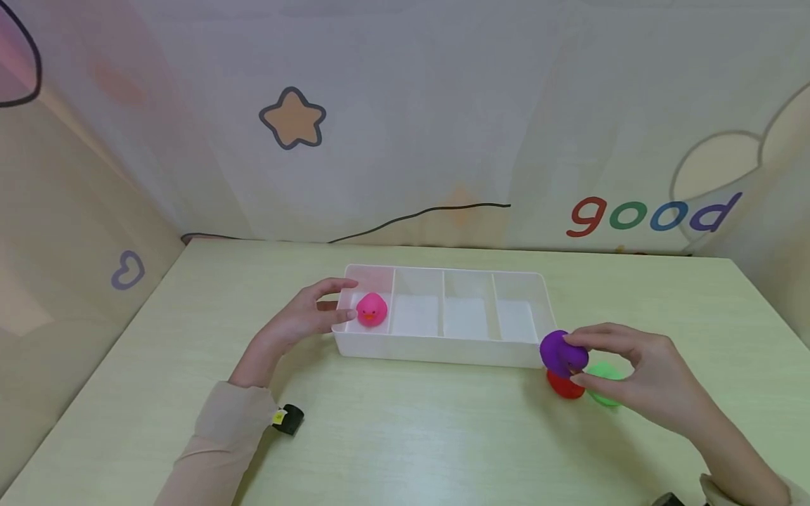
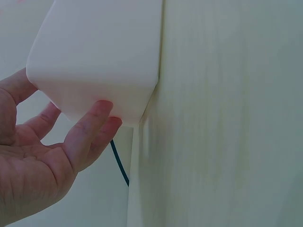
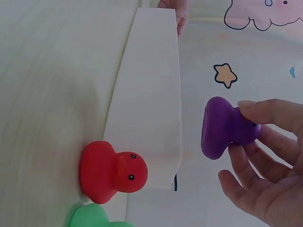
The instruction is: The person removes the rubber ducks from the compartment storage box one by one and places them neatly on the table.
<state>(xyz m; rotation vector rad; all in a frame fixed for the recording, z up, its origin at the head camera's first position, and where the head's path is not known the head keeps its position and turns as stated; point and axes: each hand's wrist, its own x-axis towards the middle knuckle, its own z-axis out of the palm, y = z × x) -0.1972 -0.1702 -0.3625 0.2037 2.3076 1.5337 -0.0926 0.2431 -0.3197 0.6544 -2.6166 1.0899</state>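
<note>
My right hand (image 1: pixel 639 365) pinches a purple rubber duck (image 1: pixel 562 353) between thumb and fingers, raised above the table by the tray's right end. Beneath it sits a red rubber duck (image 3: pixel 109 172), partly hidden in the head view. A green rubber duck (image 1: pixel 605 383) is beside the red one, partly behind my right hand. At the other end, my left hand (image 1: pixel 310 309) holds the white divided tray (image 1: pixel 443 351), its fingers against the outside of the end wall (image 2: pixel 94 97). A pink rubber duck (image 1: pixel 371 310) rests in the tray's leftmost compartment.
The tray's other compartments (image 1: pixel 418 313) run rightward from the pink duck. The pale wood-look table (image 1: pixel 405 429) meets a printed cloth backdrop (image 1: pixel 443 126) behind the tray. A black strap device (image 1: pixel 290 419) is on my left wrist.
</note>
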